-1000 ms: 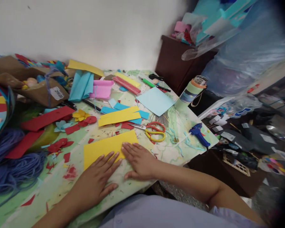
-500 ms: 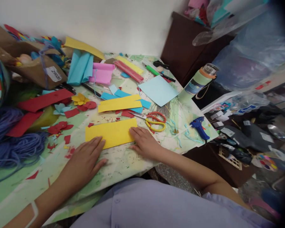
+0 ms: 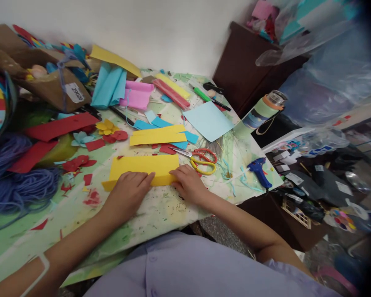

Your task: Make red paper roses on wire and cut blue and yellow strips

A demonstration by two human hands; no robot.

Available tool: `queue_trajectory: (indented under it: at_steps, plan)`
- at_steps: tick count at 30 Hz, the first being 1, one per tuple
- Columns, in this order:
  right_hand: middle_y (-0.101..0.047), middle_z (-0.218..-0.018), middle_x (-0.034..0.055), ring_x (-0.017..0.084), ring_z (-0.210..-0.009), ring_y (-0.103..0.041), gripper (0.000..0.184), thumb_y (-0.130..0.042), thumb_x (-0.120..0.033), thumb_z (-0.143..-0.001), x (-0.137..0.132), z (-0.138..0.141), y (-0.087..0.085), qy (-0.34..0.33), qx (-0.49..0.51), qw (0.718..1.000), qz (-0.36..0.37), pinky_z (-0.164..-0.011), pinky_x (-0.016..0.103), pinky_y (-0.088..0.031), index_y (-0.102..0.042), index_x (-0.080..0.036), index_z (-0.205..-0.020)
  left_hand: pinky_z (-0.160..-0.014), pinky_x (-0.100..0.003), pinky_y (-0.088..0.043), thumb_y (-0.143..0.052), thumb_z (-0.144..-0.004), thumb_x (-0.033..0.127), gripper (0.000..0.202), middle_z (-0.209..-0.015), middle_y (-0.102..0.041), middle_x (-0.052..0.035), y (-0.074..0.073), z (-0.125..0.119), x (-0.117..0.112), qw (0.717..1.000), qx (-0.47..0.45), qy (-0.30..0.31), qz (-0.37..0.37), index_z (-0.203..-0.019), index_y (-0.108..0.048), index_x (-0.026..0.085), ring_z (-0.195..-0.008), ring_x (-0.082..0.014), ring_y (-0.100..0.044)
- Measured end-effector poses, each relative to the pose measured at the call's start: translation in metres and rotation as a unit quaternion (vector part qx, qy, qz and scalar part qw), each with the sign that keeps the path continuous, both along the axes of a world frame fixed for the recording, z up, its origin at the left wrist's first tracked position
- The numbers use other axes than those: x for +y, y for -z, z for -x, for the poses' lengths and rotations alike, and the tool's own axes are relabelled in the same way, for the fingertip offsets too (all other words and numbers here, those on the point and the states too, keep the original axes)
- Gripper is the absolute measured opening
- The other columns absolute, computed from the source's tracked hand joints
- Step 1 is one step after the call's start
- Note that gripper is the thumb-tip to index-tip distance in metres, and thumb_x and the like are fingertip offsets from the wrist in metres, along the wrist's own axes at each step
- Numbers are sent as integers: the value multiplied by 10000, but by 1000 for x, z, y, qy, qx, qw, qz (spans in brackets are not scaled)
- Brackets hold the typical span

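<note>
A strip of yellow paper (image 3: 145,164) lies in front of me, its near edge bent up along its length. My left hand (image 3: 128,193) is closed on that near edge, with the thumb toward the middle. At the right end of the strip, my right hand (image 3: 188,183) pinches the same edge between thumb and fingers. Just beyond the right hand lie scissors (image 3: 204,159) with red and yellow handles, blades pointing left. Narrower yellow strips (image 3: 157,135) rest over blue paper strips (image 3: 191,137) behind the sheet.
A light blue square sheet (image 3: 208,120) and a bottle (image 3: 262,111) stand farther back at right. A blue glue gun (image 3: 260,172) lies near the table's right corner. Purple yarn (image 3: 24,185), red paper pieces (image 3: 62,126) and a brown paper bag (image 3: 49,88) crowd the left side.
The yellow paper's near edge has been bent up. My left hand has moved right and its fingers have closed on the edge; my right hand has curled from lying flat into a pinch.
</note>
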State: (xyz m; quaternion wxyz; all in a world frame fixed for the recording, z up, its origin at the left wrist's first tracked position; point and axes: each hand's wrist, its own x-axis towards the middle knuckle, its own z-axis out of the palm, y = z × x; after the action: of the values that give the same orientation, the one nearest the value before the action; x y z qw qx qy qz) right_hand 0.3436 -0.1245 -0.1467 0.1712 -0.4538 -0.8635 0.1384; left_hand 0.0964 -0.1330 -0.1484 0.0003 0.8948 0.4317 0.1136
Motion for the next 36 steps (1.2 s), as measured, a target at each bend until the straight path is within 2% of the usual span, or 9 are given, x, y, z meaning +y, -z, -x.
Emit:
queue_trajectory:
  at_steps: [2, 4, 10, 15, 19, 24, 27, 30, 36]
  plan:
    - [-653, -961, 88, 223, -933, -515, 206, -512, -150, -927, 0, -3, 2, -7, -14, 1000, -25, -832, 344, -430, -688, -165, -1032, -826, -443, -453, -359, -956, 168, 365, -977, -702, -141, -4, 5, -5, 999, 12, 26, -26, -1174, -652, 150, -903, -273, -631]
    - [-651, -912, 82, 218, -904, -504, 242, -471, -98, -914, 0, -6, 5, -25, -35, 998, -52, -802, 344, -407, -699, -180, -912, -804, -424, -448, -362, -937, 120, 354, -948, -703, -128, -6, 9, -12, 997, 27, 53, -41, -1099, -674, 160, -859, -257, -624]
    - [-653, -978, 101, 230, -980, -488, 229, -508, -67, -848, -9, -4, 4, -44, -70, 995, -55, -840, 363, -387, -690, -167, -943, -761, -399, -474, -384, -900, 77, 333, -978, -700, -138, 4, 14, -23, 997, 34, 66, -1, -1038, -678, 151, -856, -251, -627]
    - [-667, -902, 87, 226, -916, -503, 171, -532, -224, -928, -12, 8, -1, -53, -88, 994, -38, -799, 366, -372, -694, -179, -894, -733, -392, -481, -398, -921, 122, 305, -930, -689, -134, 3, 10, -23, 998, 19, 38, 48, -1030, -682, 150, -832, -253, -629]
    - [-698, -890, 64, 212, -904, -533, 208, -530, -217, -955, -7, 10, -1, -38, -81, 996, -28, -771, 349, -350, -713, -199, -856, -745, -369, -473, -361, -981, 263, 352, -928, -696, -110, -11, 13, -19, 994, 11, -16, 112, -919, -695, 170, -848, -238, -631]
    - [-699, -857, 59, 199, -873, -576, 200, -570, -241, -939, 8, 10, -13, -36, -49, 997, 48, -775, 313, -375, -708, -168, -815, -709, -333, -442, -358, -981, 403, 395, -855, -695, -63, -26, 26, -1, 969, 6, -98, 226, -848, -666, 194, -817, -226, -627]
    - [-678, -803, 47, 179, -804, -574, 210, -586, -262, -931, 16, 11, -21, -24, -37, 995, 91, -718, 283, -369, -690, -160, -779, -709, -323, -438, -376, -954, 436, 398, -908, -721, -72, -25, 33, 10, 959, -6, -120, 258, -883, -690, 202, -841, -231, -642]
    - [-633, -708, 27, 153, -704, -532, 346, -582, -399, -942, 20, 13, -22, 6, -26, 994, 107, -636, 264, -324, -660, -160, -704, -721, -320, -436, -387, -937, 465, 414, -969, -731, -80, -21, 35, 16, 952, -13, -118, 281, -939, -707, 203, -870, -232, -649]
    - [-582, -619, 19, 138, -655, -480, 501, -505, -471, -982, 18, 19, -12, 43, -57, 995, 70, -645, 280, -283, -621, -153, -613, -754, -335, -420, -380, -923, 514, 446, -999, -725, -77, -18, 37, 20, 936, -22, -130, 326, -955, -703, 207, -919, -244, -632]
